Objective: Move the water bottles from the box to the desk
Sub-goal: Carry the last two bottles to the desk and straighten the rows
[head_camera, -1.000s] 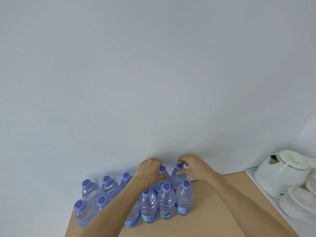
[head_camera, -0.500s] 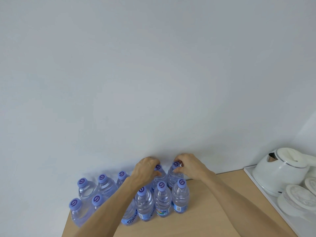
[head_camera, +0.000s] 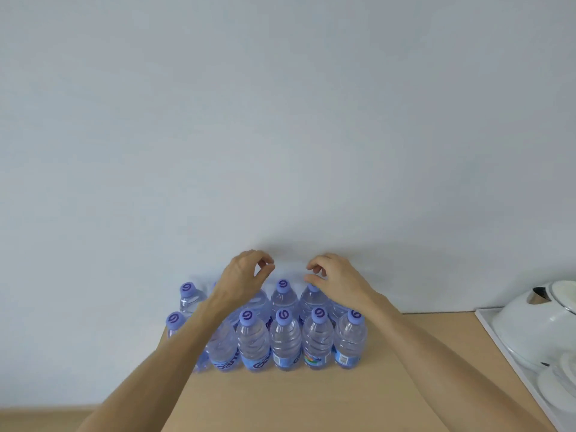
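Note:
Several clear water bottles [head_camera: 285, 341] with purple caps stand in two rows on the wooden desk [head_camera: 311, 397], against the wall. My left hand [head_camera: 246, 275] hovers above the back row with its fingers loosely curled and nothing in them. My right hand [head_camera: 333, 275] hovers just above a back-row bottle [head_camera: 311, 299], thumb near its cap, holding nothing. My left forearm hides part of the left bottles. No box is in view.
A white tray [head_camera: 498, 338] lies at the desk's right edge with a white kettle [head_camera: 542, 325] and white dishes on it. The pale wall [head_camera: 280, 120] rises right behind the bottles. Bare desk surface lies in front of the bottles.
Both hands have let go of the back-row bottle caps and risen a little above them. The camera view has shifted, so the bottles sit higher in the frame.

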`<act>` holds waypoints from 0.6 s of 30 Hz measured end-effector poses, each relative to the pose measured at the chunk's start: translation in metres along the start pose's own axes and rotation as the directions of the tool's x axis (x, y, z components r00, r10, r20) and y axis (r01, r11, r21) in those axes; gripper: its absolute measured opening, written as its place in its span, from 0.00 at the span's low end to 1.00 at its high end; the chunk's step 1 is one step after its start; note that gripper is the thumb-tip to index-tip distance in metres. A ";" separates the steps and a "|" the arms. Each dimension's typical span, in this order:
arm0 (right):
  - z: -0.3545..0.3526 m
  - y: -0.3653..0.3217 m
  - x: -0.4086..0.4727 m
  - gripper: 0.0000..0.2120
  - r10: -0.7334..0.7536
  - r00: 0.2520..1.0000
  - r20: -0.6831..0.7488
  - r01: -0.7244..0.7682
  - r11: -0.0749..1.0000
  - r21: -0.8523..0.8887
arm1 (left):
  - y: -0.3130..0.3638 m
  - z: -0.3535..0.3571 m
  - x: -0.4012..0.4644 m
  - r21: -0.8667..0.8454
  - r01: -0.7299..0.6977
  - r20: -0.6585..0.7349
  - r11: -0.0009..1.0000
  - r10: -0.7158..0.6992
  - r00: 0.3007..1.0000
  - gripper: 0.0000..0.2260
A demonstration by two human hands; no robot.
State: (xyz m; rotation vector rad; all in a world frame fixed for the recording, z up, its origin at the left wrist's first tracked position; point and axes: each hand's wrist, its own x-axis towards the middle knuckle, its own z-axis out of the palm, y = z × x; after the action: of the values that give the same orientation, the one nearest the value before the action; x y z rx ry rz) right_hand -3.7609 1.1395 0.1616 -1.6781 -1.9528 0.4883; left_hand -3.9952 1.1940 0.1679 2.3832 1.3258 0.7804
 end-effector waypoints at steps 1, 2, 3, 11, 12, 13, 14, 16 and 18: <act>0.005 -0.011 0.004 0.13 -0.026 0.999 0.028 0.025 1.000 0.019 | -0.008 -0.011 -0.006 -0.002 0.038 -0.017 0.999 -0.038 0.999 0.04; 0.011 -0.021 0.007 0.13 -0.052 0.997 0.058 0.050 0.998 0.033 | -0.017 -0.022 -0.012 -0.004 0.075 -0.033 0.997 -0.075 0.997 0.04; 0.017 -0.030 0.010 0.12 -0.077 0.993 0.088 0.074 0.997 0.038 | -0.026 -0.033 -0.020 -0.004 0.110 -0.052 0.994 -0.110 0.993 0.04; 0.074 -0.103 0.021 0.15 -0.224 0.923 0.314 0.231 0.973 0.018 | -0.088 -0.081 -0.084 0.362 0.423 0.035 0.831 -0.466 0.884 0.19; 0.080 -0.111 0.022 0.17 -0.225 0.909 0.352 0.240 0.971 0.002 | -0.093 -0.082 -0.090 0.413 0.427 0.086 0.804 -0.502 0.861 0.20; 0.086 -0.119 0.022 0.19 -0.221 0.896 0.386 0.247 0.969 -0.017 | -0.098 -0.082 -0.095 0.448 0.426 0.128 0.786 -0.528 0.840 0.21; 0.091 -0.126 0.023 0.20 -0.215 0.886 0.410 0.250 0.968 -0.033 | -0.102 -0.081 -0.099 0.468 0.421 0.157 0.777 -0.542 0.826 0.21; 0.100 -0.136 0.023 0.20 -0.201 0.880 0.431 0.244 0.969 -0.046 | -0.107 -0.077 -0.103 0.466 0.405 0.188 0.787 -0.535 0.824 0.20; 0.108 -0.142 0.022 0.20 -0.177 0.883 0.434 0.229 0.971 -0.068 | -0.110 -0.074 -0.104 0.393 0.390 0.223 0.833 -0.498 0.838 0.17</act>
State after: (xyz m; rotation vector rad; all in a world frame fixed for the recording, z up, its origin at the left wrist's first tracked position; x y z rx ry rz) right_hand -3.9404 1.1436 0.1603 -1.4990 -2.4863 0.7196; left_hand -4.1590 1.1634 0.1396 2.1478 1.8845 0.0294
